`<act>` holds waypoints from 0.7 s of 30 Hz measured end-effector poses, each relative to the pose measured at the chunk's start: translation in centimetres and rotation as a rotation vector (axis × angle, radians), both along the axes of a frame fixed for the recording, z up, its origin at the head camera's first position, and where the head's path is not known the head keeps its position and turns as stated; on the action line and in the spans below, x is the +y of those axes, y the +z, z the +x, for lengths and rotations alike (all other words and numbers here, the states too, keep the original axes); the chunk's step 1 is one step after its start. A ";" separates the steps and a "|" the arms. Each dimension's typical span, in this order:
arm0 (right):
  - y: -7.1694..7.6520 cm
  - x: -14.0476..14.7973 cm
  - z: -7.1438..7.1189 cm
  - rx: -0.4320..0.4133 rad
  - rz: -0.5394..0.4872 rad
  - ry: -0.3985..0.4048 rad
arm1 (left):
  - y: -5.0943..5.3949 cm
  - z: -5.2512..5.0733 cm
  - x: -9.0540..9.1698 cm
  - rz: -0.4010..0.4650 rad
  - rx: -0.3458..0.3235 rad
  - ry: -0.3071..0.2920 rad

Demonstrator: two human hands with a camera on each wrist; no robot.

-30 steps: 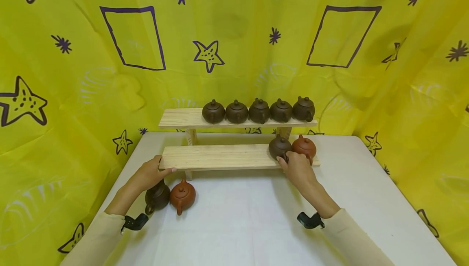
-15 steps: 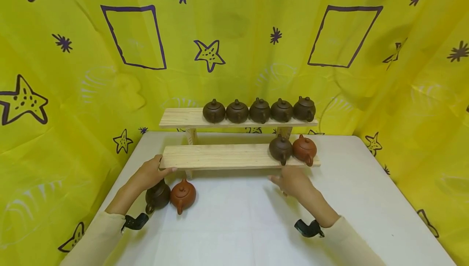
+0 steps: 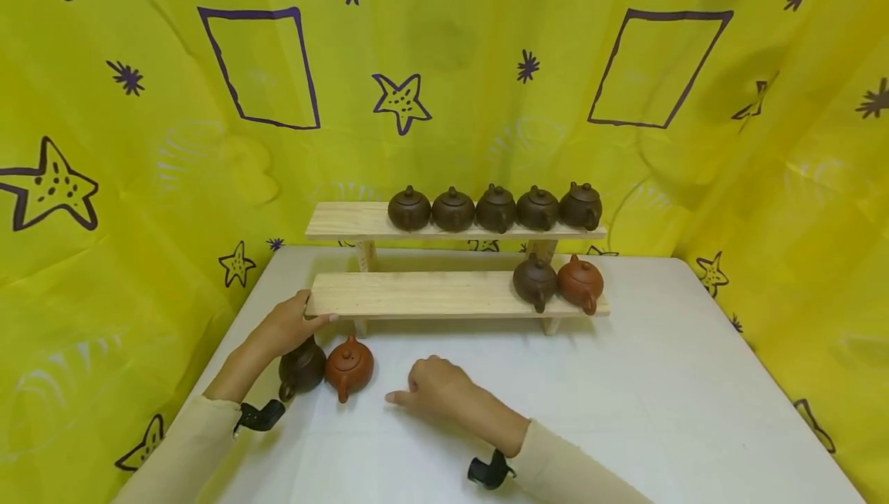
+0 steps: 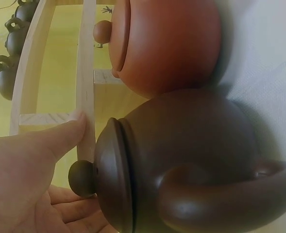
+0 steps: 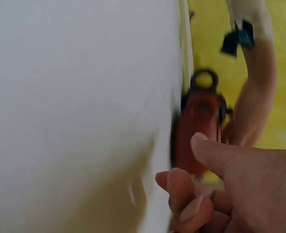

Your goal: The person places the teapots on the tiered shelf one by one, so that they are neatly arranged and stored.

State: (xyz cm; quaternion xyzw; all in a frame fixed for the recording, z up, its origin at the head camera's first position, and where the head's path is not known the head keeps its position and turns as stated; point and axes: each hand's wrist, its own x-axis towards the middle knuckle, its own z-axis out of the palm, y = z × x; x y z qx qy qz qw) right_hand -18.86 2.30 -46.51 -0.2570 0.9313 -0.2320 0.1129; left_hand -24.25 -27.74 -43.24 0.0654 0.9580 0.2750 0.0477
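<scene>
My left hand (image 3: 283, 325) grips the left end of the two-tier wooden shelf (image 3: 410, 293), its thumb along the lower board's front edge. Below that hand, a dark brown teapot (image 3: 302, 369) stands on the table, touching a red-brown teapot (image 3: 350, 367). In the left wrist view, the dark teapot (image 4: 191, 150) fills the foreground. My right hand (image 3: 444, 392) is over the table, right of the red-brown teapot and apart from it. Its fingers are loosely bent with the thumb out, and it holds nothing. A dark teapot (image 3: 535, 284) and a red-brown teapot (image 3: 580, 284) sit on the lower board's right end.
Several dark brown teapots (image 3: 495, 209) stand in a row on the upper board, toward its right. The white table (image 3: 660, 396) carries the shelf near its back. A yellow patterned curtain (image 3: 444, 33) surrounds the back and sides.
My right hand has let go of the dark teapot on the lower board and moved left and toward me over the table. The left hand stays at the shelf's end.
</scene>
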 end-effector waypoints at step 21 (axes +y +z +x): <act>-0.5 -7.2 1.5 0.225 0.108 0.007 | -0.3 -0.1 0.1 0.005 -0.001 0.006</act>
